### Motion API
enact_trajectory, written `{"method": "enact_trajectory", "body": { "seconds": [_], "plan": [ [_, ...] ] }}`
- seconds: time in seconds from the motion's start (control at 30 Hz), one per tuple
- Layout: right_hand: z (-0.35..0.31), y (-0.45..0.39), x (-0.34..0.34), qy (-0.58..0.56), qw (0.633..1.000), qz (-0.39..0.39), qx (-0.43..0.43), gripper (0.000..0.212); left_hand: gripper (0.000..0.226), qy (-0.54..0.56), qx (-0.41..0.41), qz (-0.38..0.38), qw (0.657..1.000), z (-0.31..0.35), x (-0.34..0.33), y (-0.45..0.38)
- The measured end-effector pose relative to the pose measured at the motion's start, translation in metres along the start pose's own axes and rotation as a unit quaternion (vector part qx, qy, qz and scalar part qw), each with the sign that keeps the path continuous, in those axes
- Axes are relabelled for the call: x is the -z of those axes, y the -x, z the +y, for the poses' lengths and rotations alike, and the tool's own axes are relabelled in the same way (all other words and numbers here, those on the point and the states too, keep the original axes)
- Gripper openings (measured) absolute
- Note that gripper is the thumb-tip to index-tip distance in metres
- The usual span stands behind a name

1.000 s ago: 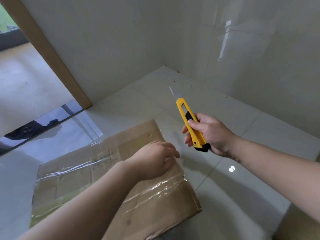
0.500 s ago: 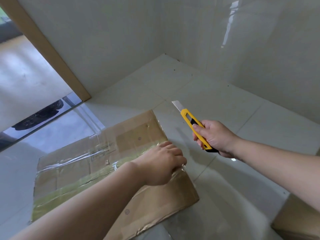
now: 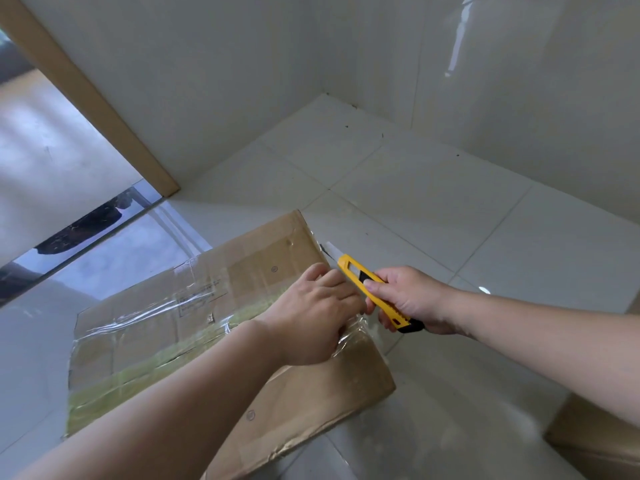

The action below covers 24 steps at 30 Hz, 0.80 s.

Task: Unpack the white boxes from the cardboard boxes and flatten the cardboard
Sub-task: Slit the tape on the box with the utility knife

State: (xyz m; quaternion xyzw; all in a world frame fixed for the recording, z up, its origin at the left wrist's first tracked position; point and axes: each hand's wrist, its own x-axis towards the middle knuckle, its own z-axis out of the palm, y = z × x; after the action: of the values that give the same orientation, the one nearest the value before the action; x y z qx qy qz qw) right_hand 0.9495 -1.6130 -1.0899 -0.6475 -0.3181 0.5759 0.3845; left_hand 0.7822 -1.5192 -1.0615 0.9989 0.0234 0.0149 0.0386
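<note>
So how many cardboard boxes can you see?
2. One taped cardboard box lies on the floor under the left hand; a second box peeks in at the bottom right corner. More may sit outside the view.

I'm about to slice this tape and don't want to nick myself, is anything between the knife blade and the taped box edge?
Yes. The left hand rests on the cardboard box right beside the utility knife held by the right hand. Its fingertips lie at the edge just behind the blade tip; nothing else shows in the way.
</note>
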Motion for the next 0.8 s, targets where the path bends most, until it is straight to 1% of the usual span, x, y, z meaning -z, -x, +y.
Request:
{"method": "enact_trajectory", "body": {
  "seconds": [0.2, 0.47, 0.53, 0.57, 0.63, 0.67, 0.73, 0.8],
  "plan": [
    [0.005, 0.002, 0.0, -0.015, 1.0, 0.001, 0.014, 0.023, 0.037, -0.013, 0.001, -0.001, 1.0, 0.001, 0.003, 0.001],
    [0.003, 0.002, 0.005, -0.028, 1.0, -0.009, 0.001, 0.022, 0.03, -0.027, -0.001, 0.0, 1.0, 0.002, 0.003, 0.003],
    [0.002, 0.003, 0.006, -0.023, 1.0, -0.016, -0.004, 0.022, 0.034, -0.032, 0.008, -0.011, 0.999, 0.003, 0.002, 0.003],
    [0.002, 0.004, 0.007, -0.018, 1.0, -0.019, -0.005, 0.023, 0.041, -0.034, 0.016, -0.018, 0.999, 0.004, 0.001, 0.005],
    [0.001, 0.006, 0.011, -0.002, 1.0, -0.025, -0.006, 0.022, 0.054, -0.027, 0.043, -0.026, 0.998, 0.001, -0.002, 0.011],
    [0.001, 0.007, 0.012, 0.006, 0.999, -0.032, -0.01, 0.021, 0.057, -0.016, 0.067, -0.019, 0.997, -0.003, -0.004, 0.016],
    [0.0, 0.008, 0.015, 0.015, 0.999, -0.046, -0.024, 0.02, 0.056, 0.005, 0.141, 0.01, 0.99, -0.015, -0.005, 0.025],
    [-0.001, 0.009, 0.017, 0.02, 0.998, -0.051, -0.036, 0.019, 0.054, 0.015, 0.231, 0.027, 0.972, -0.03, -0.006, 0.032]
  ]
}}
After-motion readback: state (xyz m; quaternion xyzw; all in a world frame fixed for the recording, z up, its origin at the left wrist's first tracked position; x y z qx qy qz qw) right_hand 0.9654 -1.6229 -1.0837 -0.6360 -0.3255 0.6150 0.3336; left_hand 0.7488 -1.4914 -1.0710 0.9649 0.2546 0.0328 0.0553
